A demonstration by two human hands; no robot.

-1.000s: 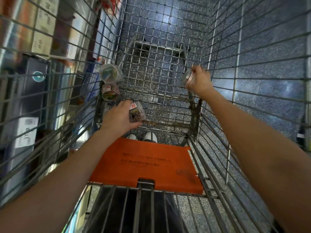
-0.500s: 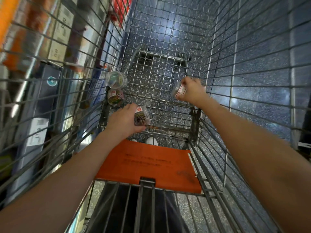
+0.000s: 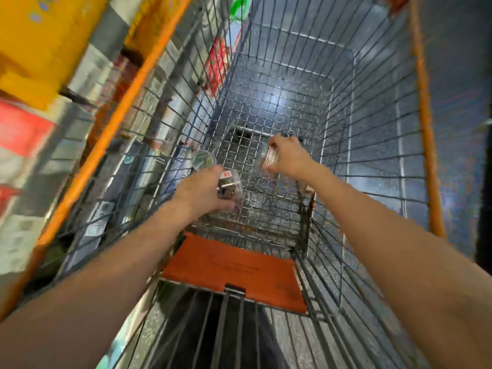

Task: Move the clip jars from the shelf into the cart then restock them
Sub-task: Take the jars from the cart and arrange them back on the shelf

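Labels blurred, unreadable. Our left hand (image 3: 202, 191) grips a clear clip jar (image 3: 231, 185); right hand (image 3: 288, 155) grips a red-labelled jar (image 3: 269, 159) inside the wire cart (image 3: 372, 145).

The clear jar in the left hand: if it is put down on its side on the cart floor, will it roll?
Probably: the jar looks round and smooth, though the wire floor may catch it. Dark clips fill it, so likely somewhat heavy.

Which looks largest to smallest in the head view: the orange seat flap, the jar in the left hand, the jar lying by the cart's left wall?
1. orange seat flap, clearly largest, though nearest the camera.
2. and 3. jar in the left hand and jar by the left wall: they look alike; not ranked.
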